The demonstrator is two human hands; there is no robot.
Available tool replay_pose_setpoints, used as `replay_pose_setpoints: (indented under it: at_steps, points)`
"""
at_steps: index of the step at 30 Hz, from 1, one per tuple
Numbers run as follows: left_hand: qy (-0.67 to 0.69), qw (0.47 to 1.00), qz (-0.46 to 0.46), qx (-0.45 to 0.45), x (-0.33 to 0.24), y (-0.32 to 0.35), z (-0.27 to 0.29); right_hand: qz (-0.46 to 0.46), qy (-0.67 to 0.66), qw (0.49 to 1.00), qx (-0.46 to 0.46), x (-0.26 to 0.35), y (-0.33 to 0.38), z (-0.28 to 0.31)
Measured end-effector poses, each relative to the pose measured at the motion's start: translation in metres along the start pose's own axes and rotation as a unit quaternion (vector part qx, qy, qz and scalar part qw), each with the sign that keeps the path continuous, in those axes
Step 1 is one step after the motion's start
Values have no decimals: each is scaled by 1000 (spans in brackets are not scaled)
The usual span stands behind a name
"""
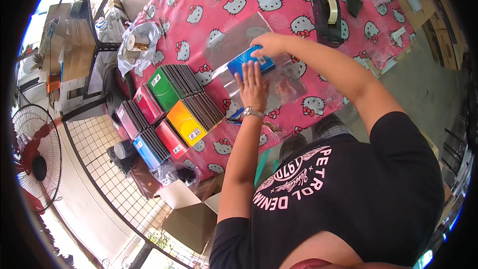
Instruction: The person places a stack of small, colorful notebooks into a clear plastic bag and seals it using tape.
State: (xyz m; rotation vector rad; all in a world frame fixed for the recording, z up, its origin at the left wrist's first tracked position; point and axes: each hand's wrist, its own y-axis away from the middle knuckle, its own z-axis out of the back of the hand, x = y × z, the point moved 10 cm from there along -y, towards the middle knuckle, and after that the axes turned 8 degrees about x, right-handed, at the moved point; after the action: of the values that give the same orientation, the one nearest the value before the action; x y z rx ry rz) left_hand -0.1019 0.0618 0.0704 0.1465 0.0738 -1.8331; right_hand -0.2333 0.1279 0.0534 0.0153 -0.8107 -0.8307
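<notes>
A blue spiral notebook (238, 67) lies on a clear plastic sheet (234, 37) on the pink table cover. My left hand (254, 88), with a watch on its wrist, rests flat on the notebook's near side, fingers stretched out. At the far right corner, near the spiral edge, my right hand (270, 45) has its fingers bent around the notebook; the fingertips are partly hidden. To the left stand stacks of spiral notebooks: green (163, 87), yellow (186, 123), red (171, 138), blue (149, 150), purple (130, 119) and dark pink (147, 103).
A black tape dispenser (318, 17) stands at the far right beside a small dark block (354, 6). Beyond the left edge are a plastic bag (134, 45), wire mesh and a fan (37, 159). An open cardboard box (191, 221) sits below the near left edge.
</notes>
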Motion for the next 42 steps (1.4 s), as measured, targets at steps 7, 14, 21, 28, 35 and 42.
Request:
replay_pose_setpoints:
  at_steps: [7, 14, 21, 28, 35, 42]
  points:
    - [531, 842, 28, 95, 36, 12, 49, -101, -94, 969, 203, 50, 79, 42]
    - [790, 577, 70, 194, 31, 35, 12, -156, -613, 766, 118, 22, 156, -54]
    - [732, 632, 36, 251, 17, 29, 5, 32, -313, 949, 12, 46, 148, -34]
    - [806, 530, 19, 265, 23, 40, 14, 60, -324, 944, -30, 39, 159, -19]
    - [601, 787, 43, 135, 26, 19, 25, 108, -241, 956, -130, 66, 138, -16]
    - [329, 940, 21, 84, -12, 35, 81, 141, -108, 965, -193, 89, 168, -15]
